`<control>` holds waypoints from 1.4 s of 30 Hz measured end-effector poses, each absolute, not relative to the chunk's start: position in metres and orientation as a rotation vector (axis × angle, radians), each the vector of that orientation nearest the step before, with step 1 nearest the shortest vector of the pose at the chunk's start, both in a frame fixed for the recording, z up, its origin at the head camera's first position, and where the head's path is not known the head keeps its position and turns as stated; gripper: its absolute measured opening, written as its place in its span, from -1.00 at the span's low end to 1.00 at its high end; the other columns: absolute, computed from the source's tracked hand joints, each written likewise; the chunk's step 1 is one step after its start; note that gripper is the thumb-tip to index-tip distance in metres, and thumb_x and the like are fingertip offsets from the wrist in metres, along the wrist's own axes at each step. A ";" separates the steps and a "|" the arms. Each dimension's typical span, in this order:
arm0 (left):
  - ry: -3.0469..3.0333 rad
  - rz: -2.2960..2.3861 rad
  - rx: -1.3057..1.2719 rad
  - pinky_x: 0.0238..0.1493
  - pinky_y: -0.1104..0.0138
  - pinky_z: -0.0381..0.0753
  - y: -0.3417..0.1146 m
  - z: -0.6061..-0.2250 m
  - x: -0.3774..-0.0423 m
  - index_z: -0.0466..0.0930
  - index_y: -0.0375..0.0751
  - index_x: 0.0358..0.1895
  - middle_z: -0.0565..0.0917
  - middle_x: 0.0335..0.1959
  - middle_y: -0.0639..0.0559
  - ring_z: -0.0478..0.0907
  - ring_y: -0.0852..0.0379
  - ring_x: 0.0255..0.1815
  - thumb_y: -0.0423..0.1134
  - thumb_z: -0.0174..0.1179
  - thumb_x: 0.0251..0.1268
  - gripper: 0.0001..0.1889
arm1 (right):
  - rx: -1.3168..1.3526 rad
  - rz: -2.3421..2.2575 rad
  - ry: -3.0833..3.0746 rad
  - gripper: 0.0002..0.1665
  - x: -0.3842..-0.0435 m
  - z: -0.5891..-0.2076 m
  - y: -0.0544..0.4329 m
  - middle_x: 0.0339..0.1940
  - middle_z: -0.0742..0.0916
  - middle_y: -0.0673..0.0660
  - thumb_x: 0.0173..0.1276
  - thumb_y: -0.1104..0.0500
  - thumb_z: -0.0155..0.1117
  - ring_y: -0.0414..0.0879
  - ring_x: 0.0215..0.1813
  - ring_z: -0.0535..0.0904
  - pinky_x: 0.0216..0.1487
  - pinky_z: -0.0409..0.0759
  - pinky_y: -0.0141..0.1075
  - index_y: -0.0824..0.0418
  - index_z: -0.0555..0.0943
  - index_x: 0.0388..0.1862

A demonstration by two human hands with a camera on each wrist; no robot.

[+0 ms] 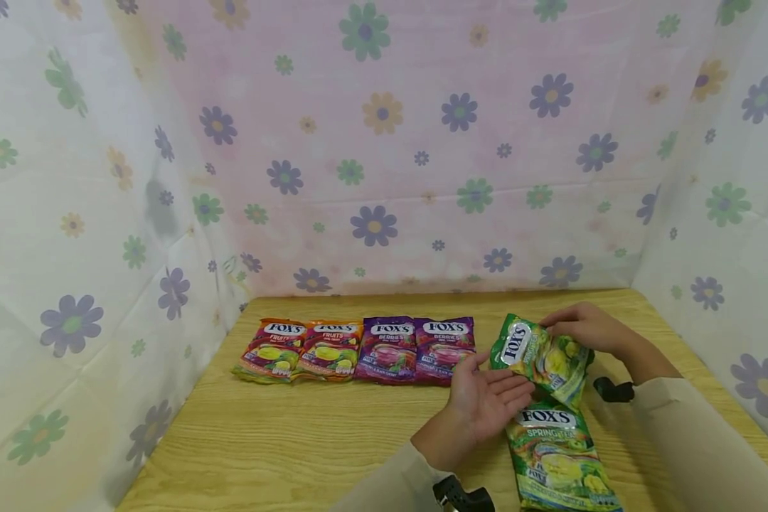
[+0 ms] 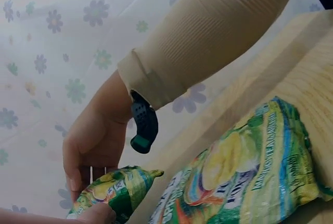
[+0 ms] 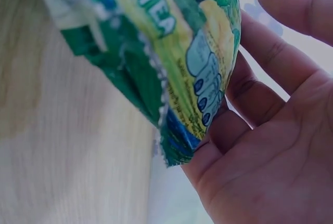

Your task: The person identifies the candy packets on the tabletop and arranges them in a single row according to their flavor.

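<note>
A green Fox's Spring Tea candy bag (image 1: 544,359) is tilted between my two hands. My right hand (image 1: 592,328) holds it by the upper right edge; in the right wrist view several fingers (image 3: 260,86) pass behind the bag (image 3: 171,52). My left hand (image 1: 486,398) is palm up with straight fingers at its lower left side. The left wrist view shows a fingertip lying against the held bag (image 2: 125,190). A second green Spring Tea bag (image 1: 560,459) lies on the table just below it, its top edge partly hidden.
In a row at the back left lie two orange Fruits bags (image 1: 272,350) and two purple Berries bags (image 1: 387,350). They rest on a wood-grain table (image 1: 307,441). Flowered cloth (image 1: 384,163) hangs behind the table and along both sides.
</note>
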State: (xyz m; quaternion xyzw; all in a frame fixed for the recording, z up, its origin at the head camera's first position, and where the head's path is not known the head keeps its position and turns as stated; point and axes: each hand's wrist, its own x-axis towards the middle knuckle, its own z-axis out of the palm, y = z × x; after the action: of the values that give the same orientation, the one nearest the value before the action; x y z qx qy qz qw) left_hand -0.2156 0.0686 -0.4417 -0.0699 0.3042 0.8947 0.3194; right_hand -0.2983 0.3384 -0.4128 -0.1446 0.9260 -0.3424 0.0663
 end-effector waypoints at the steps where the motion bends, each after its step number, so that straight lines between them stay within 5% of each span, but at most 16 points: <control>1: 0.812 2.356 -0.176 0.61 -0.13 0.19 0.069 -0.440 -0.216 0.03 -0.71 0.50 0.32 0.44 -0.58 0.24 -0.46 0.54 0.10 -0.01 0.51 -0.10 | -0.437 -1.038 2.793 -0.55 -0.298 -0.411 0.339 0.31 0.66 0.39 0.61 0.01 0.16 0.29 0.29 0.59 0.12 0.65 0.03 0.24 0.67 0.27; 13: 0.958 2.358 -0.086 0.58 -0.19 0.20 0.061 -0.431 -0.229 0.18 -0.61 0.47 0.42 0.37 -0.49 0.30 -0.50 0.49 0.09 0.01 0.50 -0.19 | -0.409 -1.125 2.799 -0.48 -0.288 -0.403 0.335 0.33 0.64 0.39 0.61 -0.02 0.17 0.28 0.29 0.59 0.10 0.66 0.05 0.29 0.61 0.34; 20: 1.076 2.372 -0.105 0.53 -0.17 0.32 0.054 -0.432 -0.240 0.34 -0.51 0.40 0.51 0.29 -0.42 0.48 -0.40 0.37 0.09 0.03 0.49 -0.29 | -0.376 -1.269 2.723 -0.44 -0.281 -0.399 0.331 0.34 0.61 0.39 0.63 0.00 0.13 0.00 0.00 0.60 -0.28 0.63 -0.19 0.33 0.54 0.41; 25: 1.132 2.383 -0.073 0.53 -0.13 0.34 0.050 -0.434 -0.248 0.40 -0.47 0.39 0.52 0.30 -0.38 0.50 -0.35 0.36 0.08 0.02 0.50 -0.31 | -0.311 -1.340 2.691 -0.40 -0.278 -0.401 0.326 0.42 0.54 0.43 0.65 -0.02 0.08 0.21 0.23 0.60 -0.04 0.67 -0.12 0.34 0.47 0.46; 30: 1.165 2.384 -0.058 0.54 -0.12 0.33 0.047 -0.437 -0.255 0.47 -0.48 0.35 0.51 0.34 -0.35 0.48 -0.32 0.39 0.10 0.03 0.48 -0.32 | -0.262 -1.386 2.664 -0.36 -0.276 -0.406 0.320 0.49 0.47 0.45 0.66 -0.05 0.07 0.44 0.46 0.40 0.06 0.68 0.01 0.32 0.43 0.50; 34: 1.183 2.389 -0.057 0.56 -0.12 0.30 0.046 -0.439 -0.260 0.45 -0.51 0.36 0.49 0.37 -0.36 0.43 -0.33 0.44 0.10 0.02 0.48 -0.30 | -0.242 -1.423 2.638 -0.35 -0.276 -0.411 0.317 0.49 0.47 0.45 0.66 -0.04 0.08 0.44 0.46 0.39 0.02 0.68 -0.06 0.35 0.41 0.51; 42: 1.169 2.386 -0.107 0.58 -0.14 0.25 0.041 -0.444 -0.266 0.42 -0.48 0.40 0.47 0.42 -0.30 0.41 -0.27 0.48 0.13 0.03 0.48 -0.27 | -0.172 -1.492 2.571 -0.33 -0.277 -0.424 0.313 0.50 0.44 0.44 0.66 -0.08 0.07 0.40 0.47 0.39 0.22 0.64 0.19 0.32 0.39 0.53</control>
State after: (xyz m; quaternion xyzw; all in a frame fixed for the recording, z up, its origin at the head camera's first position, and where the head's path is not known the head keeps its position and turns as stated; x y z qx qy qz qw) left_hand -0.2659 0.0413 -0.4439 -0.0391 0.4270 0.8713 0.2389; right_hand -0.2767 0.3133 -0.4239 -0.0574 0.8605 -0.4995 0.0820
